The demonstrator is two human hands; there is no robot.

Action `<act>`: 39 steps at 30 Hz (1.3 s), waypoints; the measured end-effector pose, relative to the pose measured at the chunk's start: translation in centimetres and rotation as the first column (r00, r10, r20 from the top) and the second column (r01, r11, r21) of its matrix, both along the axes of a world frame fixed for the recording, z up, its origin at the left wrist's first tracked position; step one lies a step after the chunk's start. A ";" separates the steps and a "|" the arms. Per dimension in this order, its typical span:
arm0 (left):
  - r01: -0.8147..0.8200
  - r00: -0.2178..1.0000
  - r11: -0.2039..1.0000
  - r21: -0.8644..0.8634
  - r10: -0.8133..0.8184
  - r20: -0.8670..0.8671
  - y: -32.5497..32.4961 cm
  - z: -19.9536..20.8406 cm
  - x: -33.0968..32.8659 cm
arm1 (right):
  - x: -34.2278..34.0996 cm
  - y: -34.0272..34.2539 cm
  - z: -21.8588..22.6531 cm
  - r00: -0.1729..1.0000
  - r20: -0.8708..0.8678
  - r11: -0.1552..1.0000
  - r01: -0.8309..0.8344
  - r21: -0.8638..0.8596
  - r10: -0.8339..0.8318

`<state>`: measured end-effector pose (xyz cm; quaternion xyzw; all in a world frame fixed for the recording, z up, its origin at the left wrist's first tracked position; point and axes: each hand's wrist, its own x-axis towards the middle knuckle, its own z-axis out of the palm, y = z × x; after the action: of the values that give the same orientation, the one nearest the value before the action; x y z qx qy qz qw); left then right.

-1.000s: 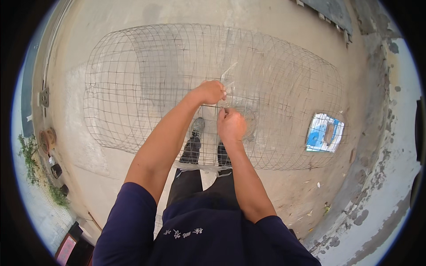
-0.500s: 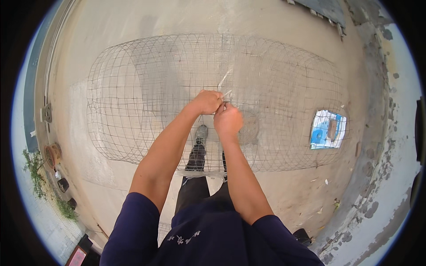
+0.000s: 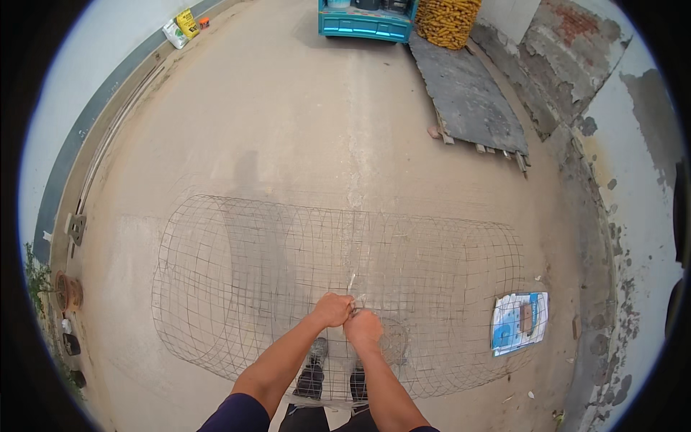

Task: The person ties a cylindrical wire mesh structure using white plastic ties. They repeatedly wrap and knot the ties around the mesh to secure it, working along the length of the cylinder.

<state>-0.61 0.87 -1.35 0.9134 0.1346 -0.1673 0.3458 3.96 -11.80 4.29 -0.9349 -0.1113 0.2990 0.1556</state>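
Observation:
A long roll of thin wire mesh (image 3: 253, 330) lies crosswise on the ground in front of me, around my lower legs. Over its middle, my left hand (image 3: 334, 310) is closed, its fingertips at a thin white strip (image 3: 353, 281) that sticks up above the hands. Close beside it, my right hand (image 3: 364, 330) is closed too, its fingers meeting those of the left at the same strip. Where the strip runs between the fingers and the wires is hidden. My shoes show through the mesh just below the hands.
A blue and white sheet (image 3: 509, 341) with a brick-like piece (image 3: 526, 319) on it lies at the roll's right end. Farther off are a dark board (image 3: 468, 90), a teal truck bed (image 3: 366, 27) and a stack of corn cobs (image 3: 446, 21). A plant pot (image 3: 70, 292) stands left.
The view has tilted up, so the roll and hands sit lower and the truck and corn cobs appear. Both hands stay closed together at the white strip.

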 end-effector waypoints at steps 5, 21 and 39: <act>-0.038 0.995 0.999 0.006 0.037 0.092 0.1 -0.4 -0.4 | 1.8 -1.6 1.0 0.991 -0.132 0.986 0.023 0.165 -0.001; -0.130 0.921 0.991 -0.034 0.133 0.366 -0.2 0.6 0.1 | -1.2 -6.6 3.7 0.818 0.443 0.826 -0.506 0.250 0.367; -0.262 0.811 0.954 -0.148 0.301 0.501 -1.1 -0.1 -2.6 | 13.7 5.7 -0.8 0.825 -0.005 0.755 -0.515 0.406 0.565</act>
<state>-3.26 -0.22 -1.42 0.8813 0.1641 0.1329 0.4228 17.67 -6.08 3.47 -0.7918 -0.4231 0.3622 0.2507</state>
